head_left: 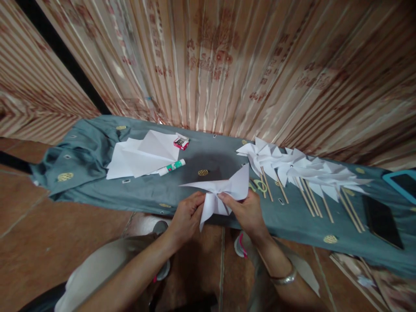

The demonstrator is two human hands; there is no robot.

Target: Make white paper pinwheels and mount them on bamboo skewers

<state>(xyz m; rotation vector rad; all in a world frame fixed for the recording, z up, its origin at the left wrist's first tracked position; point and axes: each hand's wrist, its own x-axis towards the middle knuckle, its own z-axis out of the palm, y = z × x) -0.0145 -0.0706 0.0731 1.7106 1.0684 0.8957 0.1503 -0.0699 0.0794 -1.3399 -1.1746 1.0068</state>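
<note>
A white paper pinwheel is held in front of me above the near edge of the cloth-covered surface. My left hand grips its left side, the fingers closed on the paper. With the thumb pressed near the pinwheel's middle, my right hand pinches it from the right. The pinwheel's blades curve in toward the centre. Just beyond my right hand lie green-handled scissors, partly covered by it. No stick shows on the pinwheel I hold.
White paper sheets, a glue stick and a small red-and-white box lie left on the grey-green cloth. Several finished pinwheels with wooden sticks overlap at right, near a black phone and a blue-edged device. A curtain hangs behind.
</note>
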